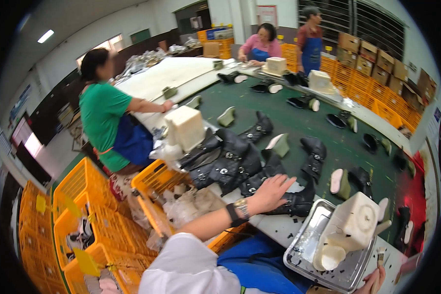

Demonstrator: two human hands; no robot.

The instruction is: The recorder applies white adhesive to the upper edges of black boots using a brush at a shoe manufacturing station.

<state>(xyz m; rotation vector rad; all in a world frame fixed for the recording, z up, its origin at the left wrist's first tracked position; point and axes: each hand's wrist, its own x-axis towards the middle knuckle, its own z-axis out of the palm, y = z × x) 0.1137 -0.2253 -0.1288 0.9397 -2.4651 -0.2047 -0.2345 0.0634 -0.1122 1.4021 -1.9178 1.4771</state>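
My left hand (272,193) reaches over the near edge of the green work surface, fingers stretched out, at a black buckled boot (300,200); whether it touches the boot I cannot tell. At the lower right, my right hand (374,281) is closed around the handle of a small brush (380,256), bristles up. Between my hands sits a metal tray (299,258) with dark scraps in it, holding a stained cream-coloured plastic container (354,220). A heap of black boots (232,159) with buckles lies left of my left hand.
Green boot linings (278,145) and more black boots are spread over the green surface (294,117). Orange crates (154,193) stand at the left; one holds plastic bags. A co-worker in green (105,110) stands left, another in pink (263,46) across, a third standing behind.
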